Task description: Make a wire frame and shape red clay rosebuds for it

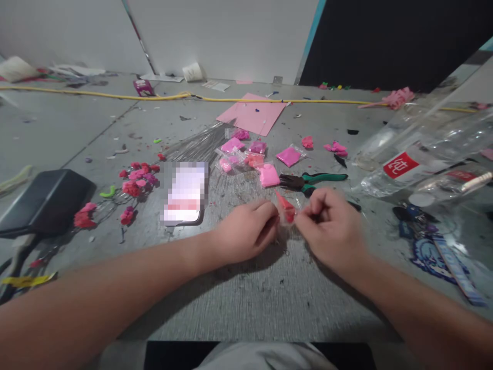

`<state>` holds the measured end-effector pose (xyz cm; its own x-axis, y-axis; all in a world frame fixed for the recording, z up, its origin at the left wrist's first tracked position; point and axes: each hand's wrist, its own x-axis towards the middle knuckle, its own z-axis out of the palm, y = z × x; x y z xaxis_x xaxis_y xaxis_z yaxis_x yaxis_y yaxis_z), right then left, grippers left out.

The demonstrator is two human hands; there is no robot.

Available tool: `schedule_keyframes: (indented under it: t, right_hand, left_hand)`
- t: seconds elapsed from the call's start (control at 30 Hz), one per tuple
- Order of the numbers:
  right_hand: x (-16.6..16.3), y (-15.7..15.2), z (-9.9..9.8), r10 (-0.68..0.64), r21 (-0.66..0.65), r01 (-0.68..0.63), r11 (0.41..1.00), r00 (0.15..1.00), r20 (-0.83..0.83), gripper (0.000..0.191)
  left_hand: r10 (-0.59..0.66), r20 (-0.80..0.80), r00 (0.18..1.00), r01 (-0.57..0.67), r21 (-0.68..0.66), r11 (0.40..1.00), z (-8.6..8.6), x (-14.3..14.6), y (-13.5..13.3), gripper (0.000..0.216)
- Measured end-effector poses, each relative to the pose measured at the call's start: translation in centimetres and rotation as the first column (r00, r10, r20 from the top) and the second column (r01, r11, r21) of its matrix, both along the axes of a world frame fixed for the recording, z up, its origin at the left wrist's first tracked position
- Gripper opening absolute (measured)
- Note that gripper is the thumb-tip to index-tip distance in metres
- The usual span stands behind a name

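Observation:
Between my two hands is a small clear plastic bag (287, 208) with red clay-like stuff inside. My left hand (248, 231) has its fingers curled at the bag's left edge; what its fingertips pinch is partly hidden. The thumb and fingers of my right hand (333, 226) pinch the bag's right edge. Just beyond the hands lie green-handled pliers (325, 177) and a bag of light pink clay (268, 175). More small bags, such as a bright pink bag (289, 155), are grouped behind. A phone (187, 192) with a blurred screen lies left of them.
Left are wired pink and red flower pieces (133, 188) and a dark box-like object (48, 200). Thin metal wires (198, 146) and pink paper (256, 113) lie behind. Clear bottles (408, 164) and keychains (435, 252) are right. A yellow cable (154, 96) crosses the back.

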<state>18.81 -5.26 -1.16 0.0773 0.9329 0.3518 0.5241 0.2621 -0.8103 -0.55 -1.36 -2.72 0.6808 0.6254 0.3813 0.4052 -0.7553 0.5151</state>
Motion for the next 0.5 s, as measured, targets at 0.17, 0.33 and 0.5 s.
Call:
schedule_keyframes:
  t: [0.17, 0.33, 0.5]
  right_hand:
    - [0.7, 0.7, -0.5, 0.065, 0.069, -0.082, 0.994, 0.973, 0.221, 0.012]
    - [0.9, 0.8, -0.8, 0.133, 0.114, -0.164, 0.98, 0.961, 0.244, 0.008]
    - [1.4, 1.2, -0.8, 0.318, 0.043, -0.319, 0.947, 0.948, 0.026, 0.012]
  left_hand:
    - [0.0, 0.046, 0.999, 0.0, -0.001, 1.0, -0.1, -0.2, 0.3, 0.017]
    - [0.015, 0.149, 0.989, -0.028, 0.087, 0.996, 0.2, -0.5, -0.2, 0.009]
    - [0.121, 0.188, 0.975, -0.17, 0.276, 0.946, 0.1, -1.0, 0.0, 0.072]
